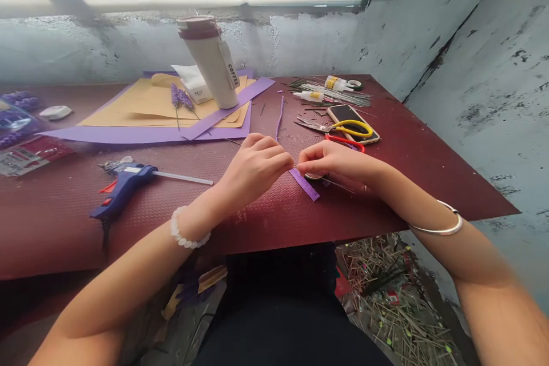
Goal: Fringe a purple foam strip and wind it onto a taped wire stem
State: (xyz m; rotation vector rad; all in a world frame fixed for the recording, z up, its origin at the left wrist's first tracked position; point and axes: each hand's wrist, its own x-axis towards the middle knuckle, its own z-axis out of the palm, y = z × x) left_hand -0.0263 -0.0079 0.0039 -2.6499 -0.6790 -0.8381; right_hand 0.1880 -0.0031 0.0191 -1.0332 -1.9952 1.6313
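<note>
My left hand [262, 163] is closed in a pinch at the upper end of a short purple paper strip [305, 185] with fine cuts across it. Facing it, my right hand [332, 158] pinches at the same end, fingertips almost touching the left ones. The strip's free end slants down toward the table's front edge. Under my right hand, thin wires stick out to the lower right; whether they are held cannot be made out. A dark round object there is mostly covered. Beyond the fingers lies a narrow twisted purple strip [280, 117].
Scissors [349, 128] rest against a phone [355, 120] past my right hand. Behind are glue bottles [337, 84] and wire stems [355, 97]. A blue glue gun [124, 186] lies left. A coffee tumbler [210, 63] stands on purple and tan paper [141, 106]. The wall [484, 80] borders the right.
</note>
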